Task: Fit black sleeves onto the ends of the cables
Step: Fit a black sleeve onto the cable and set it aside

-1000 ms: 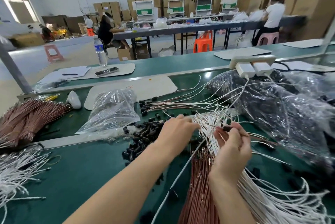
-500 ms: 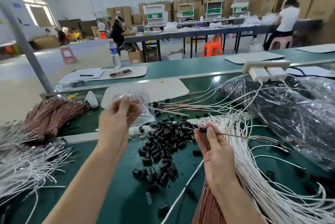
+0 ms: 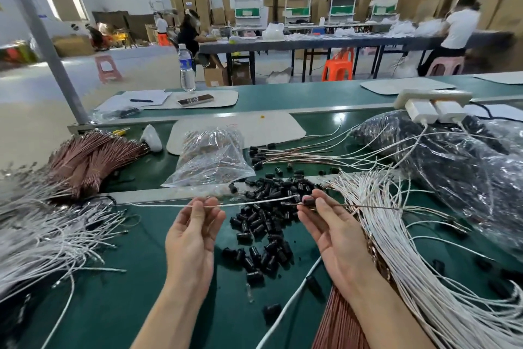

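My left hand [image 3: 194,232] pinches a thin white cable [image 3: 254,201] between thumb and fingertips, its metal end pointing right. My right hand [image 3: 334,232] pinches a black sleeve [image 3: 309,201] that sits on the end of a brown cable [image 3: 373,207] running off to the right. The two cable ends nearly meet above a heap of loose black sleeves [image 3: 266,224] on the green table [image 3: 119,297]. A fan of white cables [image 3: 402,249] lies right of my right hand, with a brown bundle [image 3: 336,317] under my right forearm.
White cables [image 3: 48,235] and a brown bundle [image 3: 93,156] lie at the left. A clear plastic bag [image 3: 212,162] sits behind the sleeves, a big bag of black parts [image 3: 452,167] at right. A power strip [image 3: 430,99], water bottle [image 3: 186,68] and phone [image 3: 195,100] stand further back.
My left hand came back from the left and down, now pinching a white cable stretched toward my right hand. My right hand still holds the sleeved brown cable.
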{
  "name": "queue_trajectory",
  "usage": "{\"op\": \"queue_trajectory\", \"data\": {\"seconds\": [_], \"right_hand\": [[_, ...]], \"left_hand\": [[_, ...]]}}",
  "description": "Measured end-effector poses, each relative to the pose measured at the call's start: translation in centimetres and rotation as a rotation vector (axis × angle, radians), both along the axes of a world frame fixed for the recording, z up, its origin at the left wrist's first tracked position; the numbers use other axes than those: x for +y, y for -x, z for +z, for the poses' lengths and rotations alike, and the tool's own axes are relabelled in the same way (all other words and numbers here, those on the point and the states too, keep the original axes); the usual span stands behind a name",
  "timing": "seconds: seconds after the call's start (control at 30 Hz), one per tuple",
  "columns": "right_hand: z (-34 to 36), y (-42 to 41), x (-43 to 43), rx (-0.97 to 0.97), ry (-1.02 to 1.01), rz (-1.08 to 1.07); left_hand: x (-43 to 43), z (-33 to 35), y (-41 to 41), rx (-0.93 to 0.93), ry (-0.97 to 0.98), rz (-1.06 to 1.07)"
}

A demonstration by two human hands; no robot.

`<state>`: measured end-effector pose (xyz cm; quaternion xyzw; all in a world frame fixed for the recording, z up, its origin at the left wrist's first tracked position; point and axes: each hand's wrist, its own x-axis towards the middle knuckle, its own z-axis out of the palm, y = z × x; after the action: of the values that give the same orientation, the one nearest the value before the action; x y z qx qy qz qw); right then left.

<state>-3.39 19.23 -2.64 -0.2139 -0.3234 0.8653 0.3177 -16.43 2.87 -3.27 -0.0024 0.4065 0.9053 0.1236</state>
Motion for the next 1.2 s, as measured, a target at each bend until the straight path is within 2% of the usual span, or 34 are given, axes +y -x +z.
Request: {"op": "queue_trajectory", "data": {"seconds": [0.07, 0.2, 0.3, 0.4, 0.57, 0.67, 0.77, 0.97, 1.2], "right_hand": [[-0.1, 0.0, 0.2, 0.001, -0.002, -0.004], [-0.2, 0.3, 0.4, 0.008, 0.012, 0.011], [-0.3, 0.2, 0.6, 0.002, 0.019, 0.033], [-0.1, 0.1, 0.6, 0.013, 0.045, 0.056], [-0.2, 0.0, 0.7, 0.021, 0.031, 0.082], [-0.4, 0.0, 0.7, 0.029, 0.029, 0.091], [-0.6, 0.1, 0.8, 0.02, 0.023, 0.099], [-0.9, 0.5, 0.8, 0.013, 0.008, 0.077], [-1.2, 0.5, 0.9, 0.01, -0.013, 0.065]], "left_hand": [[-0.7, 0.9, 0.0, 0.215, 0.136, 0.099], [-2.3, 3.2, 0.1, 0.758, 0.477, 0.294], [-2.4, 3.8, 0.8, 1.009, 0.698, 0.231], [-3.0, 3.2, 1.9, 1.227, 1.001, 0.185], [-5.4, 0.3, 3.6, 1.375, 1.45, 0.124], [-6.3, -1.1, 4.1, 1.266, 1.662, 0.047], [-5.6, -1.3, 2.5, 1.215, 1.592, -0.007], [-1.3, -1.1, -2.5, 1.409, 1.332, -0.174], [0.7, -1.6, -3.3, 1.303, 1.355, -0.246]]}}
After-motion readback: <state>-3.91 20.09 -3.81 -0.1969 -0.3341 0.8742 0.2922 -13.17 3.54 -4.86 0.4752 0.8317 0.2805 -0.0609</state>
